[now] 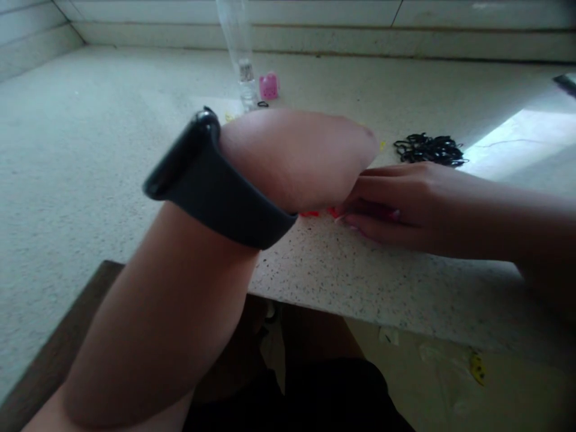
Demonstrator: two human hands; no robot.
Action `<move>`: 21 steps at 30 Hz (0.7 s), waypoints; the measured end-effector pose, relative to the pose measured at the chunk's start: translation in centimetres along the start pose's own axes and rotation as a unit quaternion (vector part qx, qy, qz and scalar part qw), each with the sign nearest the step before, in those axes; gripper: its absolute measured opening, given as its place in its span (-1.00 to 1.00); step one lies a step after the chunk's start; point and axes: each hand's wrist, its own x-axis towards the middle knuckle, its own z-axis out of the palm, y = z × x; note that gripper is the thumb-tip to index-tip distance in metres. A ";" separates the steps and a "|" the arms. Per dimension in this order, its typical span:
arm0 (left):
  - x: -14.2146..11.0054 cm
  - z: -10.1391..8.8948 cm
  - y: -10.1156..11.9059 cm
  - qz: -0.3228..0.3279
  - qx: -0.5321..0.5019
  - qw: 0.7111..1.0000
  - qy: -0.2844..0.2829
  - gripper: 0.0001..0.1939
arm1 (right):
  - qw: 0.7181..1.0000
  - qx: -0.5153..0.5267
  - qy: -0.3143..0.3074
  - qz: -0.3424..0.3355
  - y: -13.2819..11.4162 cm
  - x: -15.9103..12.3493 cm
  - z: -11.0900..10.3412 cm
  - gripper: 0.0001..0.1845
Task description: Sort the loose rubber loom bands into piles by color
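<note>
My left hand (299, 157) is bent at the wrist over the counter, a dark watch (225, 192) strapped behind it. Its fingers are hidden behind the back of the hand. Close beside it on the right, my right hand (396, 204) rests low near the counter's front edge with curled fingers. Small red pieces (309, 213) show at its fingertips and under my left wrist; what exactly the fingers pinch is too small to make out. Beyond my right hand lies a pile of black elastic bands (429, 150).
A clear plastic bag or tube (246, 84) and a small pink object (269, 87) stand toward the back of the speckled counter (112, 120). A single black band (263, 104) and yellow bits (229, 117) lie near them. A tiled wall (315, 12) runs behind. A dark object (566, 84) pokes in at right.
</note>
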 end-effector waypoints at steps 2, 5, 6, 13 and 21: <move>0.1 -0.1 -0.2 0.011 0.049 0.999 0.004 -0.72 | 1.000 0.003 0.002 0.001 0.0 -0.1 -0.1 -0.80; 0.2 -0.3 -0.5 0.027 0.058 0.998 0.004 -0.70 | 1.000 0.009 0.001 0.001 -0.1 -0.1 -0.1 -0.81; 0.2 -0.3 -0.6 0.033 0.056 0.998 0.004 -0.70 | 1.000 0.010 0.001 0.000 -0.1 -0.1 -0.1 -0.81; 0.6 -0.2 -0.7 0.045 0.035 0.998 -0.013 -0.64 | 1.000 -0.002 -0.005 -0.003 -0.1 0.0 0.0 -0.82; 1.6 0.4 -1.6 0.031 0.022 0.999 -0.001 -0.60 | 1.000 0.000 0.013 -0.019 0.0 0.1 0.1 -0.82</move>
